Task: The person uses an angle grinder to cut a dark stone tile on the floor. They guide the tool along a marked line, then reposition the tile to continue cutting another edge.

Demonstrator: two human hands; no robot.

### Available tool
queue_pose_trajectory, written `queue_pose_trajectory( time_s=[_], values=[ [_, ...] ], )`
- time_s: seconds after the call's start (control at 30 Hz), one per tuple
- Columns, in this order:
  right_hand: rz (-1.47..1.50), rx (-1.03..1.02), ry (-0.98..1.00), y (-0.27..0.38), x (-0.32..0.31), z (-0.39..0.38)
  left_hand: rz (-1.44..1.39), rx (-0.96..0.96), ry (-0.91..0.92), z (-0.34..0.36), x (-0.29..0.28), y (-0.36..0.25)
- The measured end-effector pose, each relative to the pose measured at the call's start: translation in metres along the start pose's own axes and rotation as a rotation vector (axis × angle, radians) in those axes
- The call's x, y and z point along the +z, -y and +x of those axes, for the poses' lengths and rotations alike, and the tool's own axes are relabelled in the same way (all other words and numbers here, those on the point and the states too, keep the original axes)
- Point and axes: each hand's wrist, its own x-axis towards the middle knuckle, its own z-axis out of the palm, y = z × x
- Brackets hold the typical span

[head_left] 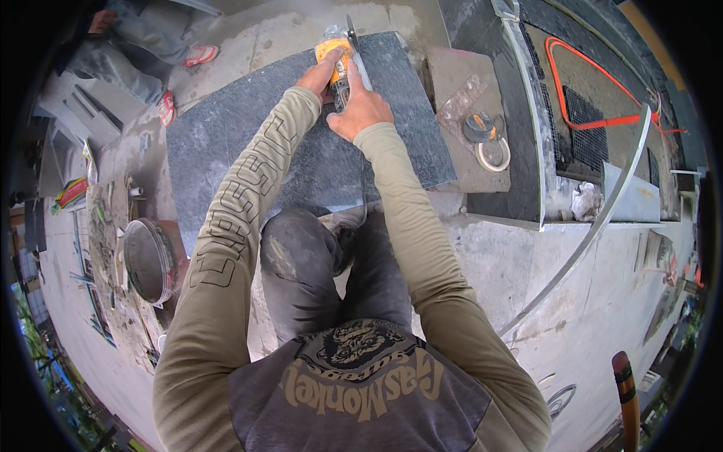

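Note:
My left hand (pixel 318 78) and my right hand (pixel 361 114) both grip a yellow angle grinder (pixel 329 47) at the top centre, fingers wrapped round its body. The grinder's thin dark cutting disc (pixel 352 34) stands on edge at the far edge of a large dark speckled slab (pixel 226 143). A narrow dark gap or line runs down the slab from below my hands toward my knees (pixel 297 248), which are bent near the slab's near edge.
A person's legs (pixel 151 53) stand upper left. A red bucket (pixel 148 260) sits at left. Tape rolls (pixel 493 154) lie on a board (pixel 471 75) at right, beside a dark ledge with an orange loop (pixel 556 68). A long metal strip (pixel 617 188) curves across the right.

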Motion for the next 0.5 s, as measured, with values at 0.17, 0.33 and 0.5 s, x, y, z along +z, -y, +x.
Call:
queue_pose_trajectory(
  time_s=[0.17, 0.33, 0.5],
  values=[
    [-0.004, -0.006, -0.014, -0.003, 0.001, -0.016, 0.041, -0.015, 0.031, -0.006, -0.003, 0.006],
    [-0.013, 0.002, -0.005, -0.001, 0.0, -0.01, 0.007, -0.007, 0.014, 0.007, -0.006, 0.01],
    [0.017, 0.012, 0.015, -0.002, -0.001, -0.002, 0.019, -0.023, -0.004, 0.017, -0.005, 0.007]
  ],
)
